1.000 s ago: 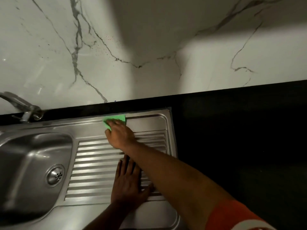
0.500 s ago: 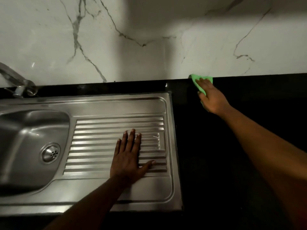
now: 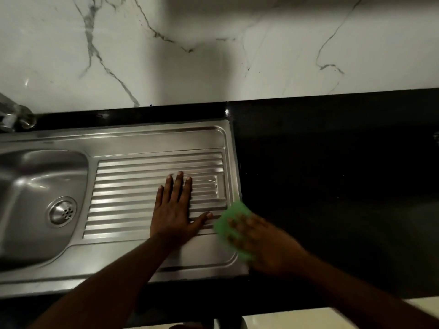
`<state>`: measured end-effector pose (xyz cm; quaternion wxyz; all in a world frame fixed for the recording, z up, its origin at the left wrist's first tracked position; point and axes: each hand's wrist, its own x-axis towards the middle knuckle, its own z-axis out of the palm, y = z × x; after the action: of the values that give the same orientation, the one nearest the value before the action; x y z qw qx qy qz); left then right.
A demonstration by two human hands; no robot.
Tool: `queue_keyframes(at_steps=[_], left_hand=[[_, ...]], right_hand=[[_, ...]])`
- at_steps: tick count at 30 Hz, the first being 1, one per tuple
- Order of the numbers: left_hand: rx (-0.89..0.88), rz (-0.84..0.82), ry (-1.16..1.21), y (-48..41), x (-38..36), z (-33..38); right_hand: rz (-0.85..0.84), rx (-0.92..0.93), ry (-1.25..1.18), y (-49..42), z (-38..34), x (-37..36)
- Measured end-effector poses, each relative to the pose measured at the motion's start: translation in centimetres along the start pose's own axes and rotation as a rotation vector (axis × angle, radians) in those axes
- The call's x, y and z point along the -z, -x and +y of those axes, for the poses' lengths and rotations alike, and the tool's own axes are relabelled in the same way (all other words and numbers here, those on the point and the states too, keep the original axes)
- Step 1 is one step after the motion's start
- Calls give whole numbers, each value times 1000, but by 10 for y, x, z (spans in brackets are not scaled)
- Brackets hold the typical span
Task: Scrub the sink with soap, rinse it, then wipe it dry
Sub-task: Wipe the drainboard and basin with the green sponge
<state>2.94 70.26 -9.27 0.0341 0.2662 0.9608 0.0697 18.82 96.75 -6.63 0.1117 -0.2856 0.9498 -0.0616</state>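
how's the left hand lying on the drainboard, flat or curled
Flat: the left hand lies palm down on the ribbed drainboard, fingers straight and spread.

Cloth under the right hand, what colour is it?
The cloth is bright green, clearest in the head view.

Support: black countertop (image 3: 332, 186), glossy and dark. A stainless steel sink (image 3: 142, 136) is set into it. The countertop shows as a narrow strip behind the sink, another strip in front of it, and a broad expanse to its right.

Tap base (image 3: 14, 117) stands at the sink's back left corner. It is blurred, and I cannot tell whether it sits on steel or countertop.

Green cloth (image 3: 234, 217) lies across the sink's right rim, toward the front corner, partly on steel and partly on the black surface just beside it. Right hand (image 3: 263, 243) presses flat on the cloth, fingers spread, motion-blurred.
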Motion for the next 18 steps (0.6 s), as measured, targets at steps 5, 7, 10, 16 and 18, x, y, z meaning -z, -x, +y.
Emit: queue_keyframes(at_steps=[5, 7, 10, 16, 18], left_hand=[[5, 5, 16, 1, 1, -1], [10, 4, 16, 0, 3, 0], [9, -21, 33, 2, 6, 3], [10, -35, 42, 5, 12, 7], [19, -52, 46, 7, 14, 7]], right_hand=[[78, -180, -481, 40, -78, 6], [277, -386, -855, 62, -75, 36], [482, -604, -1006, 111, -45, 70], [291, -679, -495, 185, -2, 43], [142, -692, -311, 175, -21, 11]])
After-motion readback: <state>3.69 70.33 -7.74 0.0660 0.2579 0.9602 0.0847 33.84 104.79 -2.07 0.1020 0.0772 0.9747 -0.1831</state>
